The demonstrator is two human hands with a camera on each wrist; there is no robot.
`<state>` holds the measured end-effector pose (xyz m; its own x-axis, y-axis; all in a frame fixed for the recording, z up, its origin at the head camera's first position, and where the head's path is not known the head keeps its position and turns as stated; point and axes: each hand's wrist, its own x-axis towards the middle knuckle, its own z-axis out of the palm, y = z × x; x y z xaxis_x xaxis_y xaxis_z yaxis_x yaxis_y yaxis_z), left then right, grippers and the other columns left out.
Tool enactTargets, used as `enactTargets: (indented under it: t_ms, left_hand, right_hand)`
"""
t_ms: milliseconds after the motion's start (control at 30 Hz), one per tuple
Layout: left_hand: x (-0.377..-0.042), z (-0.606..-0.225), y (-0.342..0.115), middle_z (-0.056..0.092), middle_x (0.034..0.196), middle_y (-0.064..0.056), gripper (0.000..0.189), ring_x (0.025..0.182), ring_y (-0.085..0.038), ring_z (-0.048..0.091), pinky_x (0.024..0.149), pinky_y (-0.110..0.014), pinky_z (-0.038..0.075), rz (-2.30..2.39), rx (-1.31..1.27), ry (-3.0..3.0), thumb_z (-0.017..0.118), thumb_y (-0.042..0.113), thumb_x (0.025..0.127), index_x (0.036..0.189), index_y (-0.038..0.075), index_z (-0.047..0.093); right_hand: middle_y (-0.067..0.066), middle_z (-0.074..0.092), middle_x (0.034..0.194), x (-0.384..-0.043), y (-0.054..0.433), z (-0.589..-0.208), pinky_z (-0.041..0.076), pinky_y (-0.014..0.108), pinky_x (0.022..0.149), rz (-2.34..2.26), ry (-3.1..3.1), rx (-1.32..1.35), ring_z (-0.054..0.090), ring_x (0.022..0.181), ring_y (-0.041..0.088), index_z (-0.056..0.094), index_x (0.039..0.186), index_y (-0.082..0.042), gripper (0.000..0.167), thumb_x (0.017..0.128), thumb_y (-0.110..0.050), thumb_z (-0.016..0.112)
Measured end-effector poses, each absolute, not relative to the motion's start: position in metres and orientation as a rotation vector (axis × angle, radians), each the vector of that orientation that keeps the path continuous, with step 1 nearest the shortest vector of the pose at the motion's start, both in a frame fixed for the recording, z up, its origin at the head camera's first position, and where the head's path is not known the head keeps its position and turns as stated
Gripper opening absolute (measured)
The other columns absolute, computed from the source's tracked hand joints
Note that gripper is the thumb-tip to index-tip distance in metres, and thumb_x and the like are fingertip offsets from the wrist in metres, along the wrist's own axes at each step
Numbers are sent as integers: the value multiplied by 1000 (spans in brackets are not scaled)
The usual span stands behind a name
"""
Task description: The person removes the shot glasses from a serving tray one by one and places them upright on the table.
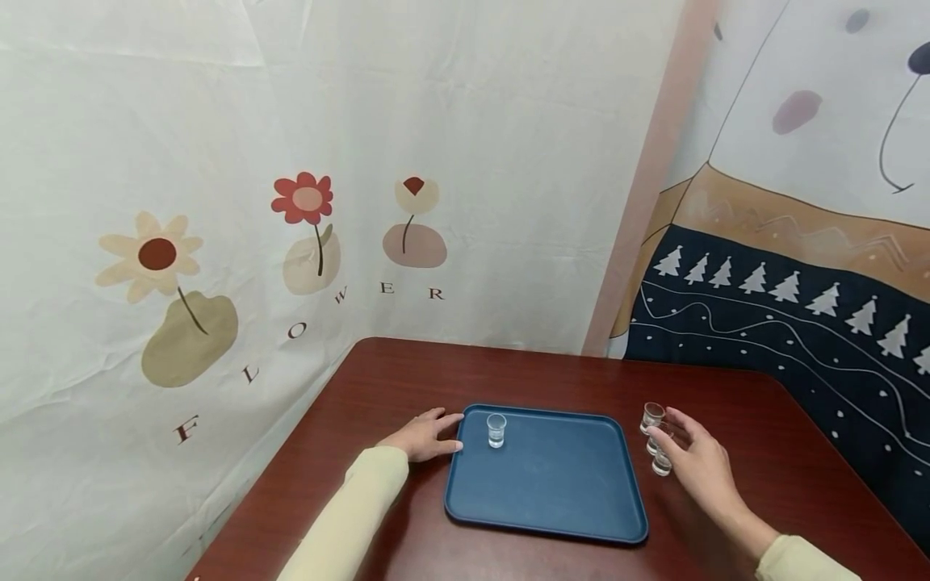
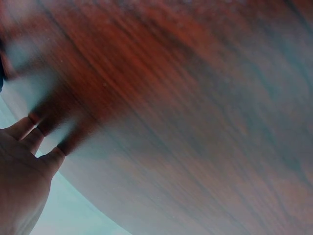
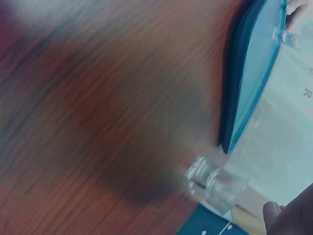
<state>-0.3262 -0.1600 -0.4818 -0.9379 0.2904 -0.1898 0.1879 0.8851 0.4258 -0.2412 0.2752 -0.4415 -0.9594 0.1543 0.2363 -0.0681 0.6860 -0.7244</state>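
Observation:
A blue rectangular tray (image 1: 545,484) lies on the table, with one small clear shot glass (image 1: 496,432) standing near its far left corner. My left hand (image 1: 421,436) reaches the tray's left edge, its fingers extended and their tips right at the rim. Just right of the tray, several more shot glasses (image 1: 661,465) stand close together in a row. My right hand (image 1: 703,468) is beside them, thumb and fingers spread, the thumb overlapping the middle glass in the head view. In the right wrist view, clear glasses (image 3: 215,183) appear left of that hand's fingers (image 3: 272,212).
The reddish-brown wooden table (image 1: 465,371) has rounded far corners. Behind it hangs a pale cloth (image 1: 508,161) printed with flowers and letters. A dark cloth with white trees (image 1: 788,286) hangs along the right.

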Motion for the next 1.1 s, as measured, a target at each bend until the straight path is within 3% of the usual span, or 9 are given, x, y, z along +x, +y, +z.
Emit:
enactTargets:
  t_ms: [133, 367, 567, 1100]
  left_hand:
    - [-327, -483, -160, 32, 160, -17, 65, 148, -41, 31, 115, -62, 33, 599, 357, 2808, 65, 48, 94, 152, 28, 43]
    - [-331, -486, -160, 31, 161, -16, 65, 149, -40, 30, 116, -60, 31, 589, 368, 2807, 64, 50, 94, 152, 29, 42]
    - [-332, -487, -161, 32, 161, -17, 66, 148, -41, 31, 116, -61, 32, 586, 372, 2810, 64, 50, 94, 152, 28, 43]
    - [-335, -488, -161, 31, 161, -16, 66, 149, -40, 30, 116, -60, 31, 585, 381, 2803, 64, 50, 94, 152, 30, 42]
  right_hand:
    - [27, 62, 132, -239, 262, -442, 59, 27, 79, 1158, -2636, -40, 64, 118, 38, 49, 144, -1, 67, 97, -46, 63]
    - [21, 65, 130, -244, 234, -451, 57, 41, 90, 1132, -2596, 27, 66, 116, 34, 57, 137, -3, 54, 96, -37, 66]
    - [20, 70, 121, -253, 203, -467, 59, 38, 85, 1190, -2513, 80, 70, 109, 32, 64, 130, -1, 47, 92, -27, 73]
    - [13, 69, 122, -282, 110, -483, 58, 41, 90, 1294, -2612, 150, 69, 108, 27, 65, 130, -5, 49, 88, -27, 77]
